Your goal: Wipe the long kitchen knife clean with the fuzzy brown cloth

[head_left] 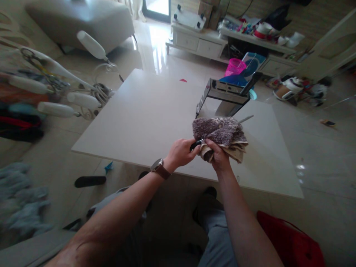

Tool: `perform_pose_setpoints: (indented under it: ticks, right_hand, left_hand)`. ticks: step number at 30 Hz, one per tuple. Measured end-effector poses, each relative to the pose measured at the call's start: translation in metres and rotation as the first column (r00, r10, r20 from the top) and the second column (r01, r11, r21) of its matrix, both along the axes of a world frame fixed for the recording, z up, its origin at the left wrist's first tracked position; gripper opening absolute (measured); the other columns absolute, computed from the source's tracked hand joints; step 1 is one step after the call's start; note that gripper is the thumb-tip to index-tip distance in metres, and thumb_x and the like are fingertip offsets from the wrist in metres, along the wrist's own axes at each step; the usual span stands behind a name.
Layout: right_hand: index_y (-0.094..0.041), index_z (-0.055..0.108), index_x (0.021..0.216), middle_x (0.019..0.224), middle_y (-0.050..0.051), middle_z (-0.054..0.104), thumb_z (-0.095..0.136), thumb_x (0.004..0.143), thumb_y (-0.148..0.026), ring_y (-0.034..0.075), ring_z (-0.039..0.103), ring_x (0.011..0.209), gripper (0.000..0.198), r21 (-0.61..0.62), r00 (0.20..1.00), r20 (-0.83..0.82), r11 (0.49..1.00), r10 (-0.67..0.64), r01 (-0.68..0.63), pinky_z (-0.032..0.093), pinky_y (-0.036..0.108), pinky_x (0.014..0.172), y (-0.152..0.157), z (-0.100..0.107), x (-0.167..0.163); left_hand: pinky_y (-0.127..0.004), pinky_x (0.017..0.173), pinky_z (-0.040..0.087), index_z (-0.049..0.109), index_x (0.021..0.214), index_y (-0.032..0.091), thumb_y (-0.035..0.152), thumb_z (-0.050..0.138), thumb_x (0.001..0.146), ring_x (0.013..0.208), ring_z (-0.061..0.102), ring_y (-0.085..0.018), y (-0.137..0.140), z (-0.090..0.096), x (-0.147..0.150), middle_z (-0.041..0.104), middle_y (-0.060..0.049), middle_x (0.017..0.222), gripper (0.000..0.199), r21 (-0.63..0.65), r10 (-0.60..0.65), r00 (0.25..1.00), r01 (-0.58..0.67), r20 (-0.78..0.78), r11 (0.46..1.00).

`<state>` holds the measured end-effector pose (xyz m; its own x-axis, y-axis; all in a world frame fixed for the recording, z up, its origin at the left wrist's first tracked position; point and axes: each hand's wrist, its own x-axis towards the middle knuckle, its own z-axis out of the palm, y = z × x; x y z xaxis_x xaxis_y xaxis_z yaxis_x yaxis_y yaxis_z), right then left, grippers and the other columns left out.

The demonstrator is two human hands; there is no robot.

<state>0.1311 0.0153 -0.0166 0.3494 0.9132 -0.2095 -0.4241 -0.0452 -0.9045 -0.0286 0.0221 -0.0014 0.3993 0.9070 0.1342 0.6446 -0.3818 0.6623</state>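
Observation:
My left hand (182, 151), with a watch on its wrist, is closed round the black handle of a knife (196, 144). Most of the blade is covered by a brown and beige towel (215, 130); a thin grey tip sticks out past the towel's far right side. My right hand (220, 157) grips the bunched towel from below, thumb on top close to the handle. Both hands are above the near edge of a white table (133, 118). Just beyond the towel stands a metal and black rack (226, 91), with a black-handled item slotted in its right end.
A small red piece (183, 80) lies near the table's far edge. Behind the rack are a pink basket (235, 67) and a blue container. A lamp with white arms (91, 44) is at the left. On the floor at the right sits a red bag (289, 241).

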Motion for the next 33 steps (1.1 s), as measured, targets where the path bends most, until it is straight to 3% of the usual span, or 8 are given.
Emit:
perform_pose_setpoints:
  ticks: [7,14,19,24,33]
  right_hand:
    - [-0.021,0.070,0.082,0.087,-0.004,0.073,0.090,0.059,-0.022,0.013,0.070,0.076,0.031,0.026,0.977,-0.039,0.977,-0.212,0.213,0.063,0.026,0.072,0.006,0.012,0.010]
    - [-0.020,0.070,0.081,0.086,-0.002,0.074,0.090,0.059,-0.024,0.016,0.071,0.082,0.030,-0.025,1.000,-0.011,1.000,0.006,-0.007,0.062,0.029,0.078,0.000,0.005,-0.001]
    - [-0.020,0.071,0.080,0.090,-0.001,0.075,0.090,0.057,-0.022,0.017,0.071,0.087,0.030,0.009,0.992,0.082,0.996,-0.091,0.091,0.061,0.031,0.086,0.002,0.004,0.001]
    - [-0.020,0.071,0.083,0.089,-0.002,0.074,0.089,0.058,-0.022,0.015,0.070,0.079,0.032,0.006,0.983,-0.002,0.983,-0.183,0.183,0.061,0.027,0.074,0.004,0.009,0.005]
    - [-0.019,0.069,0.076,0.084,-0.001,0.074,0.090,0.057,-0.024,0.014,0.070,0.076,0.029,-0.049,0.999,-0.051,0.999,0.004,-0.007,0.061,0.026,0.073,-0.001,0.008,-0.005]
  left_hand:
    - [-0.034,0.059,0.021,0.070,0.080,0.019,0.051,0.050,0.099,0.059,0.052,-0.018,0.000,0.003,-0.001,0.067,-0.009,0.069,0.042,-0.008,0.006,0.999,-0.007,-0.042,1.000]
    - [-0.033,0.059,0.028,0.072,0.095,0.018,0.047,0.049,0.100,0.065,0.062,-0.023,-0.002,0.001,0.002,0.073,-0.012,0.078,0.038,0.058,0.048,0.982,-0.038,-0.180,0.998]
    - [-0.033,0.059,0.030,0.072,0.094,0.018,0.047,0.048,0.101,0.067,0.066,-0.024,0.000,0.002,0.000,0.076,-0.012,0.080,0.038,0.113,0.065,0.973,-0.041,-0.222,0.993]
    - [-0.033,0.058,0.031,0.071,0.089,0.018,0.049,0.048,0.100,0.065,0.067,-0.023,-0.001,0.000,0.001,0.075,-0.011,0.077,0.040,0.123,0.050,0.977,-0.024,-0.208,0.992]
    - [-0.033,0.059,0.033,0.071,0.098,0.018,0.045,0.048,0.101,0.066,0.068,-0.024,-0.002,-0.003,0.002,0.075,-0.012,0.079,0.036,0.113,0.039,0.980,-0.017,-0.193,0.993]
